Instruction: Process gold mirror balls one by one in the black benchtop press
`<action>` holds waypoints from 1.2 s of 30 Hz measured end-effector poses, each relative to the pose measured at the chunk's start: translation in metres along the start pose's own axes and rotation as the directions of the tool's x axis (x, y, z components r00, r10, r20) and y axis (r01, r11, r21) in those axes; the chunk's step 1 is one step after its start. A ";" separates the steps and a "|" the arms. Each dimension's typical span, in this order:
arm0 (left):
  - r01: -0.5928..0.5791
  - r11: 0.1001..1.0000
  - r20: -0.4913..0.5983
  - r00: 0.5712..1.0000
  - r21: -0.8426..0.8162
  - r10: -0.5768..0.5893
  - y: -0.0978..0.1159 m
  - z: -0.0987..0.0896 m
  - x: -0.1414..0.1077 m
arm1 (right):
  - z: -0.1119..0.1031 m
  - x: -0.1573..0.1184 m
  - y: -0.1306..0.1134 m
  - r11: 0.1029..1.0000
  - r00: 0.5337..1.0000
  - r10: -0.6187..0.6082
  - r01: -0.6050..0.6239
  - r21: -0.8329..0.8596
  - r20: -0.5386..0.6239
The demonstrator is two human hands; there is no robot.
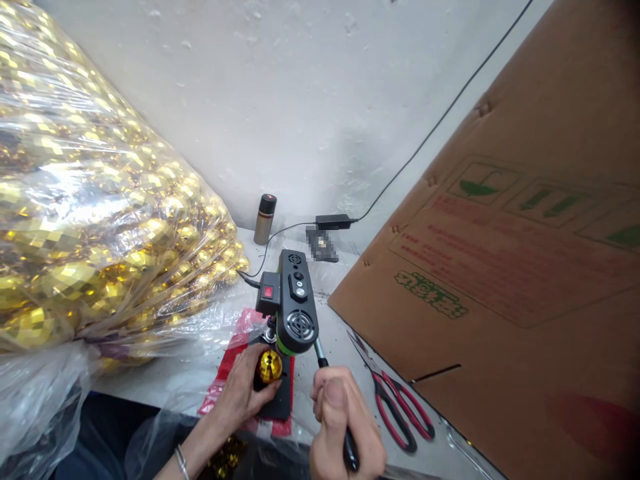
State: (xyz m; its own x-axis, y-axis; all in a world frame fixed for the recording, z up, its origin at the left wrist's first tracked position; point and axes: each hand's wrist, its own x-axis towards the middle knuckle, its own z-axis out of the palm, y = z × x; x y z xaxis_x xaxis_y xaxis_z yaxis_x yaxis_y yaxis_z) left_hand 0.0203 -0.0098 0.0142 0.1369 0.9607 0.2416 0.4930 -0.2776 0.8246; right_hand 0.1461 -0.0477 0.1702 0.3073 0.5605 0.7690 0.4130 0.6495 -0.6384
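My left hand (245, 387) grips a shiny gold faceted ball (271, 366) on the black base (280, 400) of a small bench drill press. The black machine head (299, 313), with round vents and a side box bearing a red switch (269, 291), stands over the ball. Wrapped round the black handle of the machine's lever (351, 451) is my right hand (345, 427), closed in a fist. Under the base lies a red plastic sheet (240, 333). The tip of the machine's tool above the ball is hidden by its head.
A large clear bag of gold balls (100, 253) leans in from the left. Red-handled scissors (395, 400) lie beside a big cardboard box (500, 253) on the right. Behind stand a small bottle (265, 220) and a power adapter (333, 221) with its cable.
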 end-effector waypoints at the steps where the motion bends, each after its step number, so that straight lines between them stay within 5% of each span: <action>1: 0.016 1.000 0.021 1.000 0.018 -0.017 0.002 -0.001 0.004 | 0.000 0.000 0.001 1.000 1.000 0.000 0.000 -0.003 0.005; 10: 0.102 0.993 0.177 0.978 0.058 -0.110 0.011 -0.008 0.012 | 0.001 -0.015 0.001 0.999 1.000 0.016 -0.017 -0.045 -0.026; 18: 0.100 0.994 0.177 0.978 0.048 -0.107 0.014 -0.009 0.013 | 0.011 -0.039 0.022 0.985 0.985 -0.102 0.080 -0.155 -0.138; 23: 0.115 0.991 0.181 0.975 0.071 -0.126 0.012 -0.007 0.012 | 0.013 -0.044 0.022 0.994 0.991 0.005 -0.020 -0.106 -0.136; 30: 0.129 0.990 0.185 0.973 0.060 -0.138 0.016 -0.010 0.012 | 0.016 -0.047 0.038 0.989 0.971 -0.129 0.112 -0.096 -0.201; 36: 0.134 0.990 0.199 0.970 0.046 -0.140 0.016 -0.009 0.012 | 0.016 -0.051 0.042 0.990 0.969 -0.126 0.107 -0.096 -0.215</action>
State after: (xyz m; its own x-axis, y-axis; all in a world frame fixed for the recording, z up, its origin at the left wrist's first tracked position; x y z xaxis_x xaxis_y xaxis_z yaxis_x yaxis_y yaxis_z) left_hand 0.0221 -0.0026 0.0354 0.2350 0.9719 0.0166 0.5455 -0.1460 0.8253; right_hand 0.1345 -0.0408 0.1032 0.4297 0.3507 0.8321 0.5239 0.6537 -0.5461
